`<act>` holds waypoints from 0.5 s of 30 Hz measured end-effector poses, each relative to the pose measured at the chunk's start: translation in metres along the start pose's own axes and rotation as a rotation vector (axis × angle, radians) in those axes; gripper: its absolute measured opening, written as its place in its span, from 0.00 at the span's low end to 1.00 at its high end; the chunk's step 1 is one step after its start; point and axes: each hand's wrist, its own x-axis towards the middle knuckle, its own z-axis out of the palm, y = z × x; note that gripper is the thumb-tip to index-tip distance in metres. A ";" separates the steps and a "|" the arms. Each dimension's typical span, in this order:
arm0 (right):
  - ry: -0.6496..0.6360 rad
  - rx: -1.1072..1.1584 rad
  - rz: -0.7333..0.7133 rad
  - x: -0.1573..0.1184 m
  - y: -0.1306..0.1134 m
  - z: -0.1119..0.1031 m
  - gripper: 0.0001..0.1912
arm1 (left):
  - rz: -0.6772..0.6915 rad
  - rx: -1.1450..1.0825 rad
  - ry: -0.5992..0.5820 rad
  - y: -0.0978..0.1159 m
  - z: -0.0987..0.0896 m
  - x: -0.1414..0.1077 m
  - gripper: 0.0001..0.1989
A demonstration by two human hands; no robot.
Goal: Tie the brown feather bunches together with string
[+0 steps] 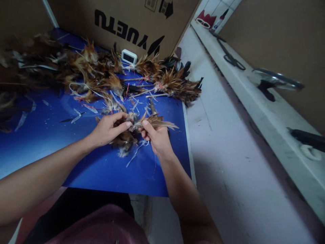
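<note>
"YUETU" [129,33], upside down, on cardboard box [83,35]; black arrow [169,10] above.

Light is dim, with pale glare on the blue tabletop [58,135] (far-left feathers [10,71] blur into shadow).

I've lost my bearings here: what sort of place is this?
Probably a handicraft workspace: many feathers, some tied in bundles, on a blue tabletop, with a cardboard box behind.

The base of a feather bundle [159,120] is partly hidden by the fingers of the right hand [158,138], a heap of brown feathers [27,51] is blurred and cropped at the left edge, a carton [137,20] is cut off at the top, and a black object [307,138] is blurred and cut off at right
</note>
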 end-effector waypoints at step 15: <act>0.025 0.002 0.002 -0.001 0.006 0.003 0.20 | 0.036 0.122 0.022 0.010 0.002 -0.002 0.11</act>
